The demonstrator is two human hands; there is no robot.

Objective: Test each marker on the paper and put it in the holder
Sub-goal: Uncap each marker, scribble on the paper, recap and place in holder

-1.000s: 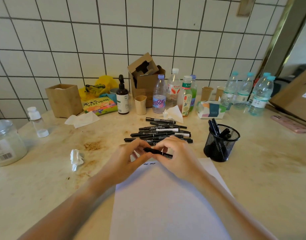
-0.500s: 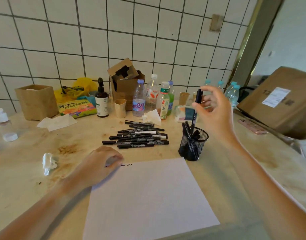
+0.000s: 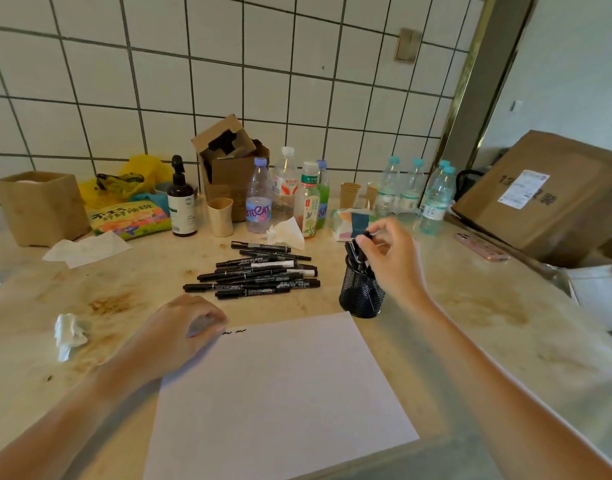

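Observation:
A white sheet of paper (image 3: 280, 393) lies in front of me, with two short black squiggles (image 3: 235, 331) near its top left corner. My left hand (image 3: 183, 334) rests on that corner with its fingers loosely curled and nothing in them. Behind the paper lies a pile of several black markers (image 3: 259, 275). To the right stands a black mesh holder (image 3: 361, 299) with several markers upright in it. My right hand (image 3: 394, 261) hovers over the holder and pinches the top end of a black marker (image 3: 366, 234) that stands in it.
Drink bottles (image 3: 259, 199) and paper cups (image 3: 221, 216) line the tiled wall, beside an open cardboard box (image 3: 232, 168). A crumpled tissue (image 3: 69, 336) lies at the left. At the right are a pink phone (image 3: 481, 247) and a large carton (image 3: 547, 192).
Both hands were at the marker over the paper. My right hand then carried it right and lowered it into the holder. My left hand stayed on the paper's corner.

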